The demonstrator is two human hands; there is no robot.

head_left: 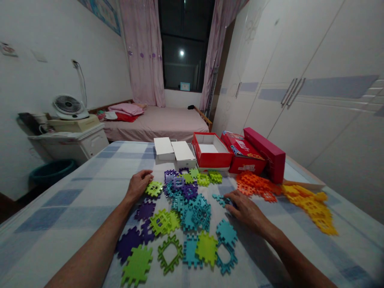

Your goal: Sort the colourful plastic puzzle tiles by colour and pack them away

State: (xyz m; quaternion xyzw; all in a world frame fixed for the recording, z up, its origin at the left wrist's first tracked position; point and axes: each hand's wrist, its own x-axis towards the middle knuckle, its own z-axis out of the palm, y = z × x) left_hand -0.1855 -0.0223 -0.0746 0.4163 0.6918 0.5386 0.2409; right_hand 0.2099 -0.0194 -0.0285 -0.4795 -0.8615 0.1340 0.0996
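Note:
My left hand (139, 187) is at the left edge of a spread of plastic interlocking tiles, its fingers curled together against a light green interlocking tile (154, 189). My right hand (243, 205) is closed on a blue interlocking tile (220, 199), with its fingers covering the tile's right part. Between the hands lies a heap of blue tiles (192, 212), with purple tiles (189, 191) behind it. More green tiles (162, 221) and a dark purple tile (129, 242) lie nearer to me. Some are solid squares, others open frames.
Orange tiles (258, 186) and yellow tiles (310, 204) are piled at the right. Behind stand white boxes (183, 153), an open red box (212, 159), a printed red box (247, 164) and a long crimson box lid (267, 154). A bed (168, 120) is beyond the table.

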